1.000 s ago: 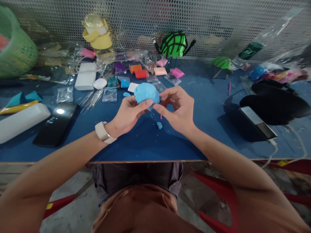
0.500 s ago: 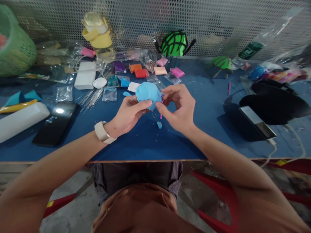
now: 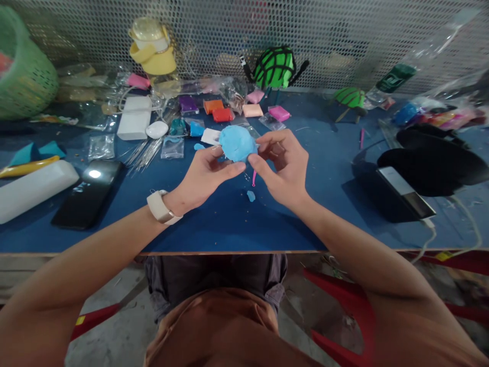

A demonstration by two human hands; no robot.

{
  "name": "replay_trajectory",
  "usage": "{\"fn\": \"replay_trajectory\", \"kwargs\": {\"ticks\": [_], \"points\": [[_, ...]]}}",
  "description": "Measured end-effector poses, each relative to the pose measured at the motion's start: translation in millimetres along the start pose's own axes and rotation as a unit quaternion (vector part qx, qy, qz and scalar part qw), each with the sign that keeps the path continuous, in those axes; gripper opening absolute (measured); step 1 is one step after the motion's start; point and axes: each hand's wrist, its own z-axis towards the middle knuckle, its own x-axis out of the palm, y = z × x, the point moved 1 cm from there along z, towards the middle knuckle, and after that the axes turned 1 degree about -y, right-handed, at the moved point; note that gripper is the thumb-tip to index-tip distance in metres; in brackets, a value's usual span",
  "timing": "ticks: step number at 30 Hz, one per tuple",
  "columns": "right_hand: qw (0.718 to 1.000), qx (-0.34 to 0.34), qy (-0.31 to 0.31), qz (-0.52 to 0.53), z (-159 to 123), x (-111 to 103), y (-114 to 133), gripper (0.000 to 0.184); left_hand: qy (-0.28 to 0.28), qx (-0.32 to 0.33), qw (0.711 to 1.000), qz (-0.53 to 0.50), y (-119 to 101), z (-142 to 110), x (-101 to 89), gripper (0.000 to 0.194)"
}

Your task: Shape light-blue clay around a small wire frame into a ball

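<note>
A rounded lump of light blue modelling clay (image 3: 237, 142) is held up above the table between both hands. My left hand (image 3: 204, 176), with a pale band at the wrist, is closed on its left and lower side, thumb along the bottom edge. Pinching the right edge of the clay is my right hand (image 3: 284, 165), its thumb and fingers bent round it. Thin wire shows just under the clay. Beneath, a pink stick tool (image 3: 254, 178) lies partly hidden, with a small blue clay scrap (image 3: 250, 195) close to it.
Several clay packets, such as a red one (image 3: 222, 114), lie behind the hands. A green domed figure with black lines (image 3: 274, 69) stands at the mesh panel. A phone (image 3: 87, 196) and thin wires (image 3: 145, 155) are left; a power bank (image 3: 407, 193) with a cable is right.
The blue clay has shifted slightly up and right and turned, so a rounder face shows. My left thumb has slid along its lower edge; both hands still hold it.
</note>
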Motion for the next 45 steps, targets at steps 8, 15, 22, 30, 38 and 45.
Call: {"fn": "replay_trajectory", "kwargs": {"ticks": [8,15,22,30,38,45], "points": [[0.998,0.002,0.036,0.042,0.6,-4.3,-12.4,0.047,0.028,0.032,0.999,0.02,3.8,4.6,-7.9,0.041],[0.999,-0.018,0.028,0.005,2.3,-4.7,-9.6,0.05,0.037,0.032,0.999,0.023,8.0,5.7,-11.5,0.038],[1.0,0.001,0.023,0.001,5.3,-11.2,-9.8,0.047,0.093,0.038,0.994,0.034,4.1,11.5,-20.3,0.038],[0.995,0.07,0.054,0.051,10.6,-12.1,-11.3,0.058,0.095,0.073,0.982,0.149,-3.3,11.0,-19.2,0.046],[0.987,0.116,0.073,0.082,9.3,-13.5,-16.9,0.056,0.082,0.026,0.983,0.163,-7.4,7.1,-8.4,0.036],[0.99,0.093,0.093,0.045,9.6,-15.6,-19.0,0.07,0.068,-0.047,0.99,0.112,-14.2,6.1,-3.2,0.034]]}}
